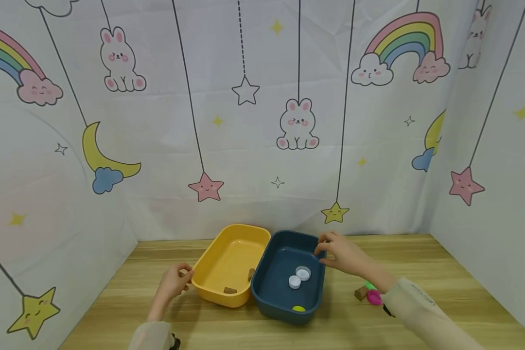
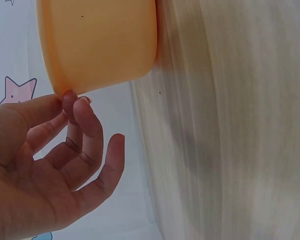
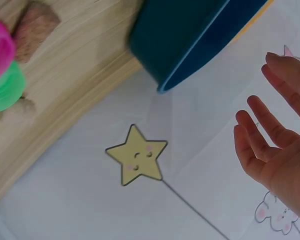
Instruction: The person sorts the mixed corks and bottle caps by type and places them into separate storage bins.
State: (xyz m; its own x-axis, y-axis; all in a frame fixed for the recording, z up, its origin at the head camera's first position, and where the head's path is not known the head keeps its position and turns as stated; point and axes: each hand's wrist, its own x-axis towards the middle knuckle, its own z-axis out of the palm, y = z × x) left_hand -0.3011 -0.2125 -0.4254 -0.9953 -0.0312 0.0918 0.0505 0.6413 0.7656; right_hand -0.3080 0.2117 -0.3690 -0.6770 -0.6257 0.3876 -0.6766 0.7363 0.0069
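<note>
Curled fingers (image 2: 92, 130) of the left hand (image 1: 172, 282) pinch the rounded rim of a smooth yellow plastic bin (image 1: 232, 257) holding stubby brown cork pieces (image 1: 230, 290); the right hand (image 1: 343, 253), fingers parted, loosely bent and gripping nothing, hovers near the rim of a dark-blue bin (image 1: 277, 272) with round white caps (image 1: 294, 282).

Yellow tub (image 2: 102, 42): directly above the grip.
Left hand (image 2: 55, 165): fingers bent, fingertips pinching tub's rim.
Wooden tabletop (image 2: 235, 130): right of the grip.
Pink printed star (image 2: 16, 92): left of grip.
</note>
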